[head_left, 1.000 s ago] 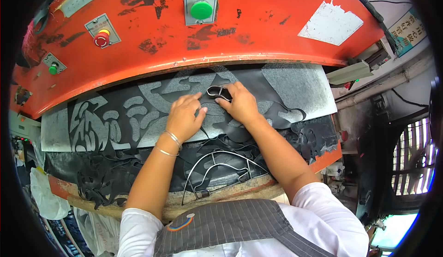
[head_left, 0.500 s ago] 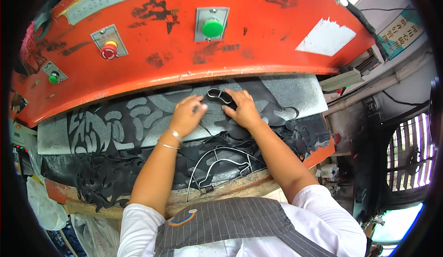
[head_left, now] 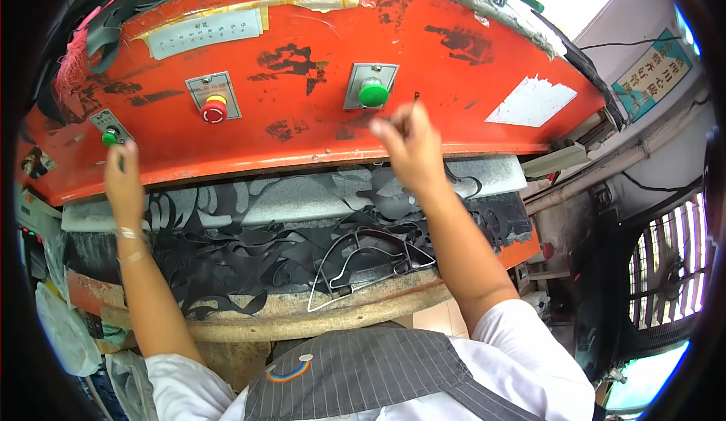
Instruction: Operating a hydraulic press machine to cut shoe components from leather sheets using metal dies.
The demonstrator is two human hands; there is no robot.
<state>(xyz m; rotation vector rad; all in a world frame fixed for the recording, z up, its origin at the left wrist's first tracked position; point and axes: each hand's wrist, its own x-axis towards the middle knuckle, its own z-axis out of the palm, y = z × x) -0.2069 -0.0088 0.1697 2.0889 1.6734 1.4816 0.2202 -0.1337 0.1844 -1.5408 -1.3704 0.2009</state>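
The left hand (head_left: 123, 177) and right hand (head_left: 414, 147) have just left the black sheet (head_left: 225, 198), leaving it unheld: the left is beside the red machine (head_left: 299, 107)'s small green button (head_left: 110, 136), the right, half-curled, near its large green button (head_left: 373, 94). I can't tell whether either grips anything.

Bright window (head_left: 569, 5) upper right, pale wall (head_left: 643, 20), tiled floor (head_left: 434, 320)
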